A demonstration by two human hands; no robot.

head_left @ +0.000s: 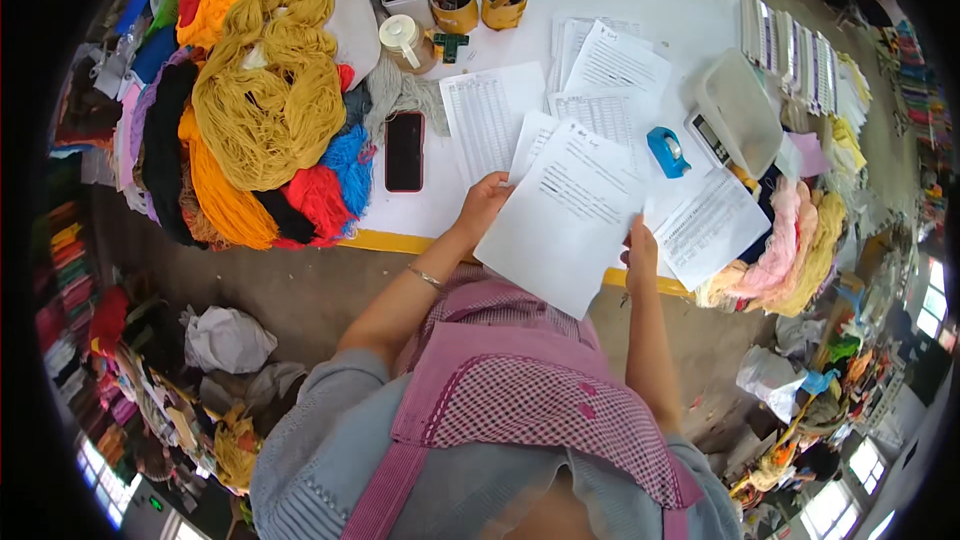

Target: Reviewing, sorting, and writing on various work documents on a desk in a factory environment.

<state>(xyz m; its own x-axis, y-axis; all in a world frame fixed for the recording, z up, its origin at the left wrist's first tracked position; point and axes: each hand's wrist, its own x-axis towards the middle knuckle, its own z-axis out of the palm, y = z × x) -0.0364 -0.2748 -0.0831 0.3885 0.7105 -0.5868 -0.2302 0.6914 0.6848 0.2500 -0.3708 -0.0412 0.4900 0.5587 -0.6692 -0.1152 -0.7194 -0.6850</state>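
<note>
A printed sheet of paper (560, 215) is held up in front of my apron at the table's near edge. My left hand (486, 204) is closed on its left edge, and my right hand (640, 242) pinches its right edge. Part of a smaller white sheet (532, 140) shows behind it, near my left fingers; whether I hold that one too is hidden. Beyond lie more printed sheets (618, 62) and a paper with a table of figures (490, 115). Another printed sheet (712, 225) rests just right of my right hand.
Piled yarn hanks (265, 90) cover the table's left side. A dark phone (404, 152), a lidded jar (405, 42) and tool-filled cups (455, 8) stand nearby. To the right are a blue tape dispenser (667, 152), a clear plastic tub (738, 110) and pink yarn (778, 240).
</note>
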